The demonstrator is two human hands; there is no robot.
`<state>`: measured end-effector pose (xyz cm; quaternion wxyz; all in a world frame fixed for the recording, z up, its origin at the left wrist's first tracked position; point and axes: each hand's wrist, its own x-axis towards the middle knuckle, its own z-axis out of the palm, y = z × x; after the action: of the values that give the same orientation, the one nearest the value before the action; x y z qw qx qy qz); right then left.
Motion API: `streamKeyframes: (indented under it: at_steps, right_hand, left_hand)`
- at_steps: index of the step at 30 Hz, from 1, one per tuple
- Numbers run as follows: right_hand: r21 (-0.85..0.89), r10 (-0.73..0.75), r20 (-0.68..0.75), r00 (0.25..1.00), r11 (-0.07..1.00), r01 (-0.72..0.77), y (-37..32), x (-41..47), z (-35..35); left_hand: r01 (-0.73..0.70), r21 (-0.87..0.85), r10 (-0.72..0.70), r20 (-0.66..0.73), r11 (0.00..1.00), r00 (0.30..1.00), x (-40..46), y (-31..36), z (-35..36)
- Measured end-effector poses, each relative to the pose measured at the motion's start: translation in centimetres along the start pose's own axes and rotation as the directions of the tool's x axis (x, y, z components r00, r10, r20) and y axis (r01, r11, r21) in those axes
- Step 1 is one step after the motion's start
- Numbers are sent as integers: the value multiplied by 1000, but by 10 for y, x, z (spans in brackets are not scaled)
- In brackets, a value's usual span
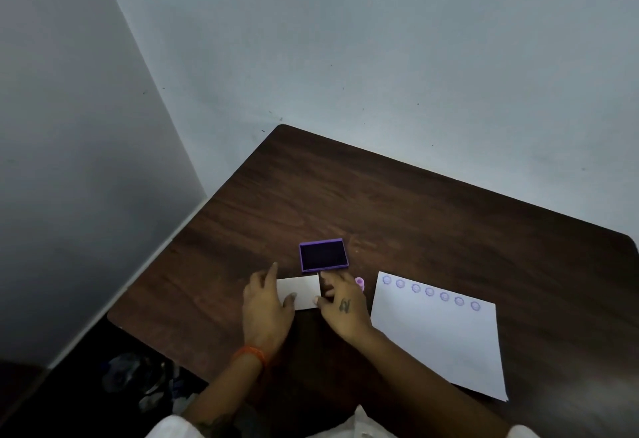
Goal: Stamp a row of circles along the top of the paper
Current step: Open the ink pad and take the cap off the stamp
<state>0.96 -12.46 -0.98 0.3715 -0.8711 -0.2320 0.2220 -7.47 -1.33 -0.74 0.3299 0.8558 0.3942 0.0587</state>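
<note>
A white paper [439, 337] lies on the right of the dark wooden table [380, 202], with a row of several purple circles [429, 291] along its top edge. An open purple ink pad [323, 254] sits left of the paper. Below the pad lies a small white rectangle [299, 290], perhaps the pad's lid. My left hand [266, 309] rests on the rectangle's left side, fingers apart. My right hand [340, 306] touches its right edge with thumb and fingers. A small pink stamp [360, 282] stands upright between my right hand and the paper, held by neither hand.
Grey walls close in behind the table and on the left. The table's left edge drops to a dark floor with cloth or bags [145, 379] lying there. An orange band [250, 354] is on my left wrist.
</note>
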Motion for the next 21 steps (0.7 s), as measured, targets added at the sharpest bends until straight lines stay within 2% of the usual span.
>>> streamKeyframes:
  at_steps: [4,7,12,15,18,21]
  right_hand:
    - [72,-46,-204,978,996,62,1,-2,-21]
    - [69,-35,-312,949,996,59,10,-2,-38]
    - [5,87,-296,951,996,-89,29,-4,-45]
    - [31,98,-268,958,995,-93,36,-4,-42]
    - [6,131,-211,969,991,-133,39,-1,-38]
    - [-1,89,-223,971,996,-91,40,2,-38]
  left_hand:
    - [-258,-40,259,32,965,965,0,26,8]
    - [-348,-100,358,123,932,925,-1,43,19]
    - [-353,-140,379,298,925,876,2,61,39]
    - [-360,-164,395,314,918,863,4,64,49]
    - [-354,-114,371,320,928,872,9,63,56]
    - [-330,-110,348,305,938,887,13,62,60]
